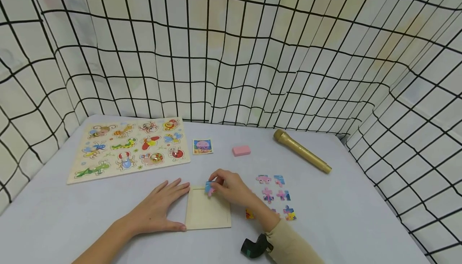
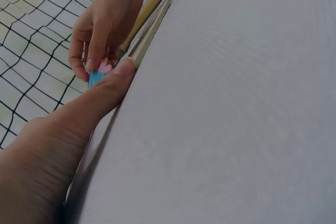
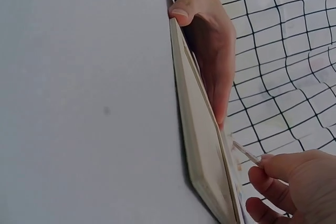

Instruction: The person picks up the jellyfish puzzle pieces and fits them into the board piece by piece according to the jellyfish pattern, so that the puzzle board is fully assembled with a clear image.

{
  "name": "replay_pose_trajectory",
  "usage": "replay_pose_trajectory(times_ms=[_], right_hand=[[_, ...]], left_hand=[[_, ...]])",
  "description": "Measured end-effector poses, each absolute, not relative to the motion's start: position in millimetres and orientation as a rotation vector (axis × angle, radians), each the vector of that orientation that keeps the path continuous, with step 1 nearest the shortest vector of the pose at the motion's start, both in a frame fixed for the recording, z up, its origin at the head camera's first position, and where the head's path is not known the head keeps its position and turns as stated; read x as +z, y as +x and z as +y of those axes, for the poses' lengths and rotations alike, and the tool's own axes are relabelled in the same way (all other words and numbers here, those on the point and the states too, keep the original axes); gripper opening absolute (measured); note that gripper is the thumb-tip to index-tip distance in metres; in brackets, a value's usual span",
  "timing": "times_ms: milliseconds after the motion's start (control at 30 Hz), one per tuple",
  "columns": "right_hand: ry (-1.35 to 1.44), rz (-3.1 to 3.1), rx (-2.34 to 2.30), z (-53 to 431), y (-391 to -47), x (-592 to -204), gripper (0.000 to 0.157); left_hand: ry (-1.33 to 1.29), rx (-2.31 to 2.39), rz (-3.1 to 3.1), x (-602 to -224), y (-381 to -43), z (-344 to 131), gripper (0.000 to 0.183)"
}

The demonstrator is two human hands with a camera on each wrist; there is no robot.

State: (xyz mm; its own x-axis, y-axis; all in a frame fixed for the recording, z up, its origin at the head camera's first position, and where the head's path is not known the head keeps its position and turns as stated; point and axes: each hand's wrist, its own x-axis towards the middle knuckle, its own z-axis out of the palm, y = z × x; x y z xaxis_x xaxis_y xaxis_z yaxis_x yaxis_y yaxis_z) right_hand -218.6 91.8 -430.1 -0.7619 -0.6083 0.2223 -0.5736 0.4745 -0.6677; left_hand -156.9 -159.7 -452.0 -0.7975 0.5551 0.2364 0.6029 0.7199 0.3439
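A shallow wooden puzzle tray (image 1: pixel 208 216) lies on the white table in the head view, its inside bare. My left hand (image 1: pixel 159 207) spreads along the tray's left side, thumb at the near corner and fingertips at the far one. My right hand (image 1: pixel 231 188) pinches a blue and pink jigsaw piece (image 1: pixel 209 188) between thumb and fingers, over the tray's far edge. In the right wrist view this piece (image 3: pixel 245 152) appears edge-on, raised above the tray. Several loose jigsaw pieces (image 1: pixel 268 195) lie right of the tray, some partly hidden by my right forearm.
An insect puzzle board (image 1: pixel 135 147) lies at the back left. Beyond the tray are a small picture card (image 1: pixel 203 146) and a pink block (image 1: pixel 241 150). A gold microphone (image 1: pixel 302 151) lies at the back right. Black netting (image 1: pixel 216 55) surrounds the table.
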Motion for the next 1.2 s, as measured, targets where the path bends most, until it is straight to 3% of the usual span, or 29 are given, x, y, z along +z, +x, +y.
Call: replay_pose_trajectory(times_ms=[700,1200], right_hand=[[-1.121,2.684,-1.094,64,-214,-438,0.007],[-0.997,2.854,-0.971,57,-208,-440,0.007]], left_hand=[[-0.954,-0.642,-2.825,-449,-157,-160,0.1],[-0.953,-0.65,-2.827,-449,-157,-159,0.1]])
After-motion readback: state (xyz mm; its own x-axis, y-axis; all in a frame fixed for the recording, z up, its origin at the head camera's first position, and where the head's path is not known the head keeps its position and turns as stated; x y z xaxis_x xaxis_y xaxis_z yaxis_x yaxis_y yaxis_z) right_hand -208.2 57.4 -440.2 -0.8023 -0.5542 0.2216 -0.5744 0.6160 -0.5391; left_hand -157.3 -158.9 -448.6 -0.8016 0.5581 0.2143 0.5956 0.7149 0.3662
